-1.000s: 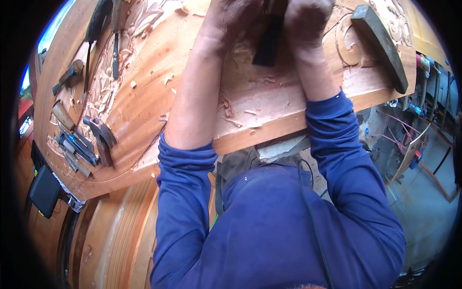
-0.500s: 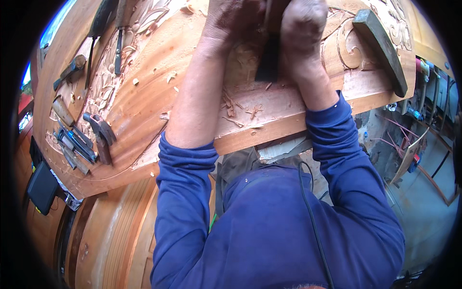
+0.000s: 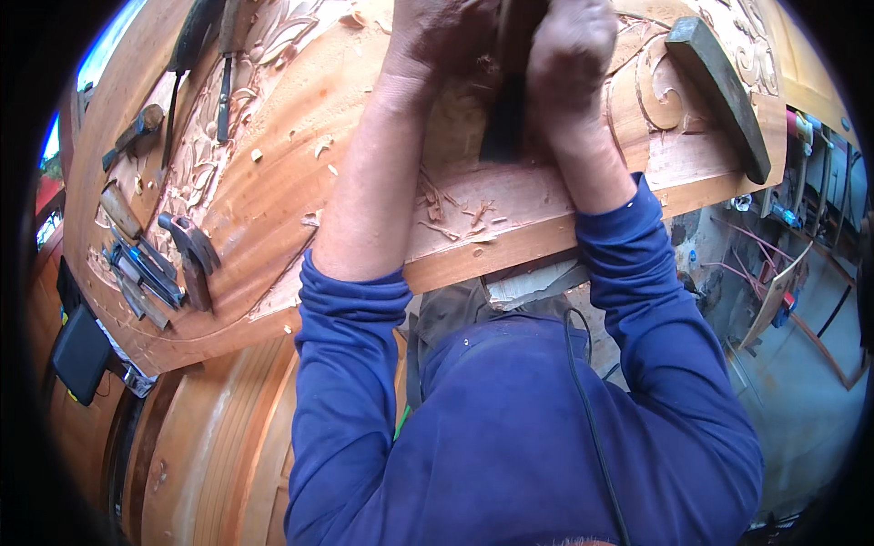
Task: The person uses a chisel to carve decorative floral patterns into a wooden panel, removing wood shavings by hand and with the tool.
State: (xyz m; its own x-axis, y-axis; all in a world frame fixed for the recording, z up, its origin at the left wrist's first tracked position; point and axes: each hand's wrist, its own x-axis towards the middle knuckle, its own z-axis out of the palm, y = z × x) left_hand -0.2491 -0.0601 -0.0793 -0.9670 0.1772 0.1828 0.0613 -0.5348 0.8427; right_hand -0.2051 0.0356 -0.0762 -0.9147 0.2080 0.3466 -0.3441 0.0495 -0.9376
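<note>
wood panel [image 3: 273, 182] spans eight to two o'clock; dark block-like tool [image 3: 505, 127] at twelve, between left hand [image 3: 444, 36] and right hand [image 3: 574, 55]. grips shadowed: cannot tell what either clasps. skidding on loose shavings [image 3: 482, 213], the tool could scar scrollwork [image 3: 657, 100].

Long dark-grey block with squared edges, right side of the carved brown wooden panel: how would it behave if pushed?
The dark-grey block is probably stiff, being thick and solid-looking. Its flat faces suggest it would slide rather than roll on the wooden panel. The carved scroll beside it might catch an edge. Weight unclear.
</note>
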